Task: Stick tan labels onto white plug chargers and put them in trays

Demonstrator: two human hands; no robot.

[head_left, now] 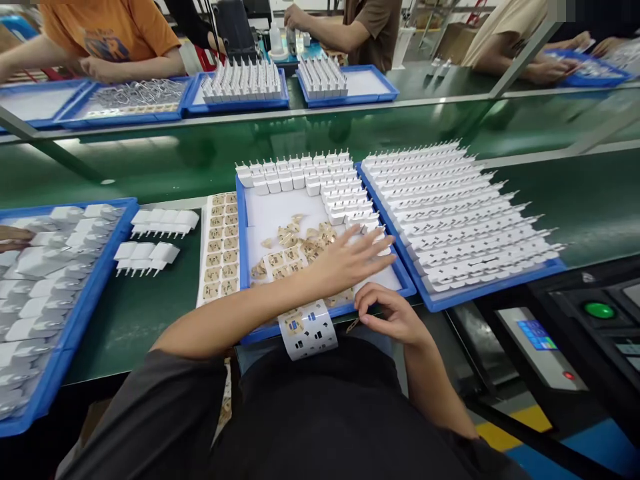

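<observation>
My left hand (350, 259) reaches across the middle blue tray (242, 233), palm down with fingers spread, beside rows of white plug-like pieces (340, 193). Nothing shows in its grasp. At the tray's front right corner, my right hand (387, 313) pinches a small gold-coloured piece (353, 325) between thumb and finger. Loose gold pieces (287, 235) and a sheet of them lie in the tray, partly under my left forearm. A curled white label strip (309, 330) with black marks hangs over the tray's front edge.
A blue tray (430, 303) of white pieces stands on the right, another blue tray (107, 267) on the left. White pieces (165, 220) and a gold-label sheet (213, 250) lie between. A person's hand (15, 235) is at far left. People work beyond the green conveyor (200, 153).
</observation>
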